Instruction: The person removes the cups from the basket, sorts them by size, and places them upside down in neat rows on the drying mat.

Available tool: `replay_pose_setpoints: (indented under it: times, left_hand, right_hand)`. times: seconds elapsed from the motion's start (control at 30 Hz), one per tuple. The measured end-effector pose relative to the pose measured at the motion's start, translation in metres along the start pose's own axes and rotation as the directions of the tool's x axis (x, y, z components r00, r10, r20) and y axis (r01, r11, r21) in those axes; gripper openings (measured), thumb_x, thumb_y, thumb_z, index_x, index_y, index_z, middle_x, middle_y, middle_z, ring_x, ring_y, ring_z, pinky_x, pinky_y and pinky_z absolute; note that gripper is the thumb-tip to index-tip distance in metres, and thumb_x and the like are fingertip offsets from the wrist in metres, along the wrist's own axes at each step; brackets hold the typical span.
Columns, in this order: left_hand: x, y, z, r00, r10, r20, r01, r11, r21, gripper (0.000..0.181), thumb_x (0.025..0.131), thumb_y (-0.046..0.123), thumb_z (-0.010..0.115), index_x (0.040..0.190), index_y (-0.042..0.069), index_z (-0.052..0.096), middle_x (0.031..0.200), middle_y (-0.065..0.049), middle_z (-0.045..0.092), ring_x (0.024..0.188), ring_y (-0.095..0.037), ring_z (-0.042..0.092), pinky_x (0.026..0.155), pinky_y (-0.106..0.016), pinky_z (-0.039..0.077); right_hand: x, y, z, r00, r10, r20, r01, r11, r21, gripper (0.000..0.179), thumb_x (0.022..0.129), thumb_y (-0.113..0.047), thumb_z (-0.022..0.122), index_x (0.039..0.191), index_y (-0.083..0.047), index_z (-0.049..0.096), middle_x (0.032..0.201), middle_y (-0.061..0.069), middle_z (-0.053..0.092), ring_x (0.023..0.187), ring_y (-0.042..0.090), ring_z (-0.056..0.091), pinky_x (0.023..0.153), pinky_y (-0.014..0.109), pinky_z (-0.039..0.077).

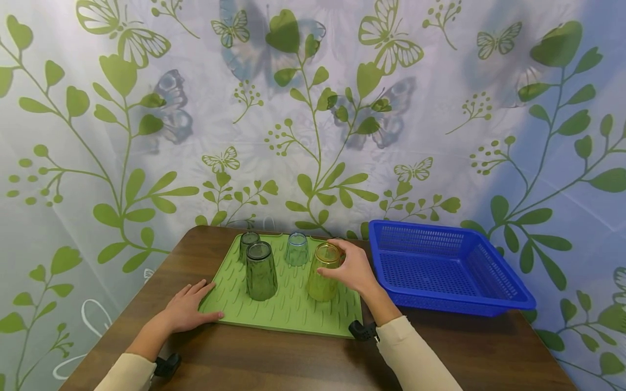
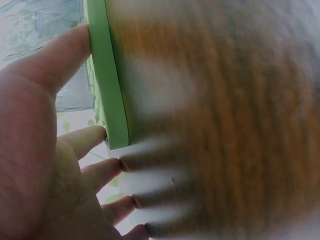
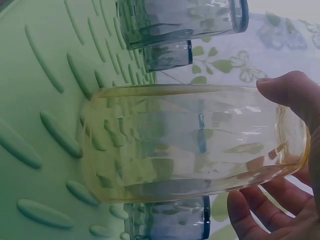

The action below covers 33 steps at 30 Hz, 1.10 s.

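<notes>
My right hand [image 1: 355,270] grips a tall yellow glass [image 1: 323,283] near its upper end, thumb on one side and fingers on the other. The glass stands upside down, its rim against the green drying mat [image 1: 288,315], as the right wrist view shows. My left hand [image 1: 185,310] lies at the mat's front left corner; its fingers are spread, and the thumb touches the mat edge [image 2: 107,85]. Between the hands stands a tall dark grey glass [image 1: 261,278]. Behind it are a small grey glass [image 1: 243,254] and a small bluish glass [image 1: 296,254], all inverted.
A blue plastic basket [image 1: 455,302] with perforated sides stands to the right of the mat, close to my right forearm. The brown wooden table [image 1: 274,361] carries everything. A curtain [image 1: 313,108] printed with leaves and butterflies hangs right behind the table's back edge.
</notes>
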<state>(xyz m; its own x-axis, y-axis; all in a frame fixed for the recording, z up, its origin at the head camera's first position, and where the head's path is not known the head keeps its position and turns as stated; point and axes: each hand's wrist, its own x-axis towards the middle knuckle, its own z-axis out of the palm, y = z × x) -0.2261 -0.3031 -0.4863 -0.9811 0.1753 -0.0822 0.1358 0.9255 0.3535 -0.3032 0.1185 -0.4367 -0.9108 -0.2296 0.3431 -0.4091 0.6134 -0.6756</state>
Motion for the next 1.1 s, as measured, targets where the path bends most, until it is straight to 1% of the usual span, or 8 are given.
replay_pose_setpoints:
  times: [0.17,0.33,0.5,0.6,0.87,1.1]
  left_hand:
    - [0.001,-0.002,0.002,1.0,0.001,-0.002,-0.001,1.0,0.001,0.098,0.085,0.064,0.072,0.155,0.003,0.042,0.16,-0.033,0.034,0.143,-0.066,0.026,0.109,-0.08,0.026]
    - [0.002,-0.004,0.003,1.0,0.001,-0.003,-0.001,1.0,-0.001,0.098,0.085,0.065,0.072,0.155,0.003,0.042,0.16,-0.033,0.033,0.143,-0.066,0.026,0.109,-0.08,0.025]
    - [0.001,-0.004,0.003,1.0,-0.002,0.013,0.002,1.0,-0.011,0.097,0.086,0.063,0.073,0.155,0.002,0.042,0.16,-0.033,0.033,0.143,-0.066,0.025,0.109,-0.081,0.024]
    - [0.001,-0.003,0.004,1.0,-0.001,0.019,0.001,1.0,-0.006,0.096,0.087,0.062,0.072,0.155,0.002,0.042,0.16,-0.034,0.033,0.142,-0.067,0.025,0.108,-0.081,0.025]
    - [0.001,-0.001,0.002,1.0,0.005,0.007,-0.005,1.0,0.004,0.096,0.087,0.062,0.073,0.155,0.002,0.042,0.159,-0.034,0.033,0.142,-0.066,0.027,0.109,-0.08,0.026]
    - [0.003,-0.002,0.002,1.0,0.01,-0.002,-0.01,1.0,0.011,0.096,0.086,0.062,0.073,0.155,0.002,0.042,0.159,-0.033,0.034,0.142,-0.066,0.027,0.109,-0.079,0.027]
  right_hand:
    - [0.0,-0.001,0.0,1.0,-0.011,0.007,0.011,1.0,-0.011,0.076,0.073,-0.038,0.093,0.141,-0.02,0.063,0.129,0.006,0.069,0.083,0.014,0.062,0.067,0.029,0.055]
    - [-0.002,0.003,0.002,1.0,-0.012,-0.009,0.012,1.0,-0.002,0.076,0.073,-0.04,0.093,0.14,-0.02,0.063,0.128,0.005,0.069,0.083,0.014,0.062,0.066,0.03,0.054]
    - [-0.006,0.005,0.006,1.0,0.01,-0.03,-0.009,1.0,0.026,0.074,0.073,-0.039,0.094,0.137,-0.018,0.064,0.124,0.008,0.07,0.092,0.02,0.065,0.07,0.034,0.056]
    - [-0.009,0.006,0.008,0.999,0.022,-0.044,-0.02,0.999,0.04,0.072,0.073,-0.037,0.094,0.136,-0.018,0.065,0.125,0.008,0.07,0.097,0.022,0.066,0.071,0.035,0.057]
    - [-0.012,0.008,0.011,0.995,0.038,-0.092,-0.031,0.997,0.073,0.076,0.072,-0.037,0.095,0.138,-0.015,0.064,0.126,0.011,0.07,0.094,0.025,0.068,0.072,0.036,0.058]
    - [-0.01,0.008,0.014,0.993,0.039,-0.111,-0.034,0.998,0.049,0.078,0.072,-0.044,0.094,0.139,-0.017,0.063,0.124,0.007,0.07,0.091,0.021,0.068,0.072,0.035,0.058]
